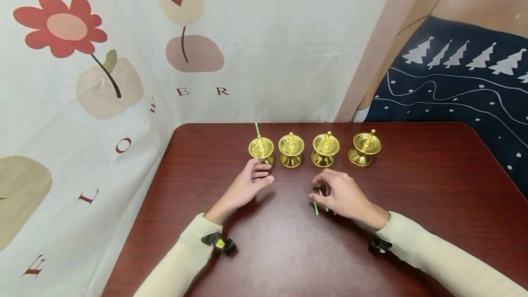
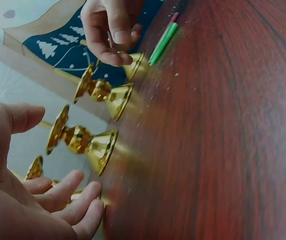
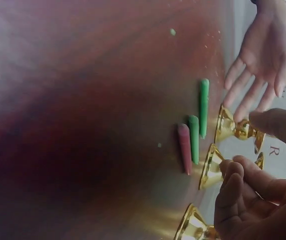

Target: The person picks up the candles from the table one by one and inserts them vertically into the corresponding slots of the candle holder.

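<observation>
My left hand point(image 1: 243, 189) is beside the base of the leftmost brass candle holder point(image 1: 261, 148), its fingers loosely spread and holding nothing. A thin green candle point(image 1: 257, 129) stands upright in that holder. On the table, below my right hand point(image 1: 344, 195), lie two green candles point(image 3: 204, 107) and a pink candle point(image 3: 184, 149), side by side. The right hand's fingers are bent with a gap to the thumb, and no candle shows between them. In the head view this hand partly covers the candles; the pink one is mostly hidden there.
Three more brass candle holders, the second point(image 1: 291, 145), third point(image 1: 326, 145) and fourth point(image 1: 365, 145), continue the row along the back of the dark red table point(image 1: 433, 187). Each has an upright gold stem. A printed curtain point(image 1: 264, 49) hangs behind.
</observation>
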Demonstrator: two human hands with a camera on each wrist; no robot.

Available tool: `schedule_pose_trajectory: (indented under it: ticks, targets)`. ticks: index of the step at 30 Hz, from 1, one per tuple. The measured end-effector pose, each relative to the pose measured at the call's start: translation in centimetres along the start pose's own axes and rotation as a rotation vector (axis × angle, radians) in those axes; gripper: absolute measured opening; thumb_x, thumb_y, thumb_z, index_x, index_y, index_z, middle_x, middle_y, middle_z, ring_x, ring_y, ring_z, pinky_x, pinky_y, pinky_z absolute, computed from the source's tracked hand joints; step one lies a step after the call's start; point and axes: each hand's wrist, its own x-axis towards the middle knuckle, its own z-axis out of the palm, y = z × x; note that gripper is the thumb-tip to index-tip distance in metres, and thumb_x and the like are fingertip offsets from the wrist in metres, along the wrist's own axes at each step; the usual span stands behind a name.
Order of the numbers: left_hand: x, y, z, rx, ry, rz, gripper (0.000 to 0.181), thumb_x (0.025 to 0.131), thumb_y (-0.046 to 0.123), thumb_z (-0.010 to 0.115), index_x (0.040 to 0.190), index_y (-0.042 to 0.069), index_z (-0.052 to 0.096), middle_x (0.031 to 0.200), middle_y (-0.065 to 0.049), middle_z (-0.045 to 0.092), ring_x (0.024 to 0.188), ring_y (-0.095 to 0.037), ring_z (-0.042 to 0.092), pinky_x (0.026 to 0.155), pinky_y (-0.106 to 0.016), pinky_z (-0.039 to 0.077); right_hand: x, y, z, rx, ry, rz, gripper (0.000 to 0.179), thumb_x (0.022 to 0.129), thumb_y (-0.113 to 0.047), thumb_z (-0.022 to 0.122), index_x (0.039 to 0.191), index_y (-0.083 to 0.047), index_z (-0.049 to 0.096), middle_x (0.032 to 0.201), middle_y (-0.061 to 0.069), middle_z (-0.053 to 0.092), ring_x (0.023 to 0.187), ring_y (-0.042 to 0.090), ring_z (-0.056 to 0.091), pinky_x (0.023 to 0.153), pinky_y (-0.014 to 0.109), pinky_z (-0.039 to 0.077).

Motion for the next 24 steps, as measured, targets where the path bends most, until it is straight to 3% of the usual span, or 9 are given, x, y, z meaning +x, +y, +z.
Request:
schedule_pose_trajectory:
  ticks: [4,9,16,21,24]
  targets:
    - [0.8,-0.5,0.9,0.025,-0.046,0.077,0.070,0.108,0.023,0.072,0.163,-0.004,0.039,0.152,-0.021,0.061,0.138,-0.041,0.062,0.114,-0.052,0.051,-0.7,-0.1,0.1,-0.052,-0.021,-0.017,0.027,0.081,-0.022,0.098,0.094,-0.012,0.076,0.086,-0.006,0.066,0.076,0.009,0.062,0.067,0.030,0.053]
    - [3.2,-3.3,2.1,0.055,-0.051,0.137,0.081,0.106,0.040,0.075,0.170,0.007,0.038,0.163,-0.010,0.055,0.147,-0.029,0.055,0.118,-0.040,0.048,-1.2,-0.4,0.2,-0.086,-0.048,-0.022,0.032,0.077,-0.025,0.101,0.092,-0.012,0.076,0.083,-0.009,0.063,0.075,0.005,0.059,0.064,0.028,0.053]
    - [6.3,-6.2,3.6,0.039,-0.039,0.105,0.104,0.100,0.051,0.081,0.176,0.012,0.023,0.175,-0.013,0.037,0.160,-0.026,0.038,0.126,-0.047,0.037,-1.5,-0.6,0.3,-0.090,-0.093,-0.011,0.036,0.074,-0.023,0.103,0.090,-0.011,0.074,0.080,-0.010,0.062,0.073,0.004,0.059,0.064,0.028,0.054]
    - [7.2,-6.3,4.2,0.033,-0.028,0.088,0.112,0.098,0.055,0.082,0.179,0.019,0.014,0.176,-0.015,0.034,0.161,-0.023,0.034,0.127,-0.046,0.035,-1.7,-0.2,0.6,-0.072,-0.064,-0.056,0.038,0.070,-0.018,0.104,0.090,-0.009,0.074,0.078,-0.011,0.064,0.069,0.001,0.058,0.061,0.029,0.054]
    - [7.7,-6.1,4.5,0.001,-0.012,0.107,0.109,0.098,0.051,0.083,0.179,0.027,0.014,0.176,-0.014,0.034,0.162,-0.021,0.032,0.127,-0.045,0.034,-1.9,1.5,1.5,-0.041,-0.031,-0.112,0.035,0.072,-0.019,0.101,0.092,-0.009,0.075,0.078,-0.011,0.065,0.069,0.001,0.058,0.060,0.030,0.054]
